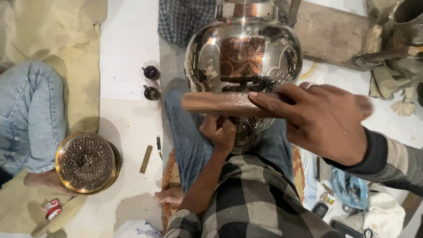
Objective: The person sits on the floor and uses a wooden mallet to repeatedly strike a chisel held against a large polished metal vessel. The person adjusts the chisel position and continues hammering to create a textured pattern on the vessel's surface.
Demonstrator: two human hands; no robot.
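Both your hands are on the work; your right hand (324, 119) grips a wooden stick (220, 104) just before the engraved metal pot (243, 53); your left hand (219, 131), below the stick, closes on something I cannot make out against the pot's underside; engraving already covers much of the belly; what remains I cannot tell.

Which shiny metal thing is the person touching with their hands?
The big round engraved silver-and-copper pot on the lap; left hand steadies it, right hand holds a wooden stick against it. The perforated brass bowl lies untouched on the floor.
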